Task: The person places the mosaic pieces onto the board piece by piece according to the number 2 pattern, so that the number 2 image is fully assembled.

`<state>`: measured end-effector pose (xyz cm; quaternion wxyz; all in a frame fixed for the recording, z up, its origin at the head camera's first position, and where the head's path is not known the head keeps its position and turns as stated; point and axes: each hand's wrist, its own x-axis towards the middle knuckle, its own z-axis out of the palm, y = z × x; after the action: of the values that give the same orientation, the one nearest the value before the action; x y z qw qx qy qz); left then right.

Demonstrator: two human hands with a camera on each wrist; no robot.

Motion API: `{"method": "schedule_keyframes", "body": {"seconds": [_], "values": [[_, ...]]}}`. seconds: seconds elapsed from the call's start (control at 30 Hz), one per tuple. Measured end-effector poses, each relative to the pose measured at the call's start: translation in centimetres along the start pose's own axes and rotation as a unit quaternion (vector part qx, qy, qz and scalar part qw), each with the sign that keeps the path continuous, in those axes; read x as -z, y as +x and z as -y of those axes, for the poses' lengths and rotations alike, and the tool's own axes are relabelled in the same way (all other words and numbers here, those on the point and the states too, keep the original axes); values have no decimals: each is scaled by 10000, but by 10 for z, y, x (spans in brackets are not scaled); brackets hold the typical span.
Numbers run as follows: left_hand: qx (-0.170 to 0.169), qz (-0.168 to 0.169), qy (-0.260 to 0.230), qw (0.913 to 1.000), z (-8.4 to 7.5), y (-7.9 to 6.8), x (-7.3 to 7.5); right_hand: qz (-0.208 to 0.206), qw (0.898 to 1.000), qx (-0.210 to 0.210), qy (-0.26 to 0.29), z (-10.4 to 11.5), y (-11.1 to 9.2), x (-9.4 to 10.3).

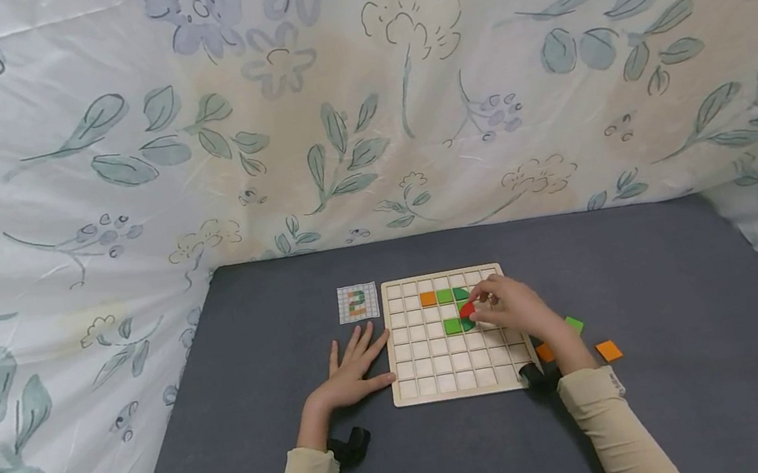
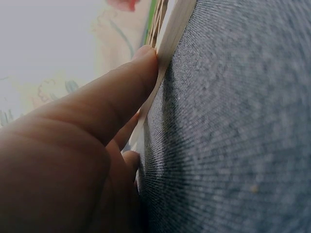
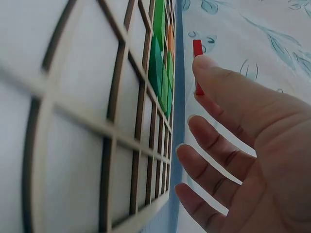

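Observation:
A wooden grid board [image 1: 471, 392] lies on the dark cloth. My right hand [image 1: 509, 305] pinches a red tile [image 3: 197, 47] between thumb and index finger, over the board's upper middle; the other fingers are loosely spread. In the grid sit an orange square tile [image 1: 428, 299], bright green square tiles [image 1: 444, 296] and dark green tiles with a rounded edge [image 1: 461, 292]. The right fingers and red tile partly cover this group in the head view. My left hand [image 1: 347, 379] lies with fingers spread, thumb tip and fingertips against the board's left edge.
A small card [image 1: 357, 303] with a coloured figure 2 on a grid lies left of the board's top corner. Loose orange tiles [image 1: 608, 351] and a green tile [image 1: 575, 324] lie beside the right forearm. Flowered fabric [image 1: 363, 146] hangs behind the table.

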<state>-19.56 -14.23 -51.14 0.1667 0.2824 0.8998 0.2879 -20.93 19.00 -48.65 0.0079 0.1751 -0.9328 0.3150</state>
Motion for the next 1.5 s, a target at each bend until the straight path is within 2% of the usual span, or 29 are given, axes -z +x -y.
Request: {"method": "schedule_keyframes", "body": {"seconds": [0.33,0.67,0.97,1.2,1.5], "values": [[9,-16,-5,10000,0,1,0,-40,9999,-92,90,13,10,-19],[121,-7,22,9999,1,0,-2,-93,9998,-53,-158,24,15,-36],[98,-30,25,9999,3,2,-3,-106,9987,-214,-457,29,17,-42],[228,-41,127,9997,5,3,-5,-113,9970,-248,-722,33,19,-44],[129,-48,121,9998,4,3,-4,-104,9954,-252,-914,36,19,-44]]}}
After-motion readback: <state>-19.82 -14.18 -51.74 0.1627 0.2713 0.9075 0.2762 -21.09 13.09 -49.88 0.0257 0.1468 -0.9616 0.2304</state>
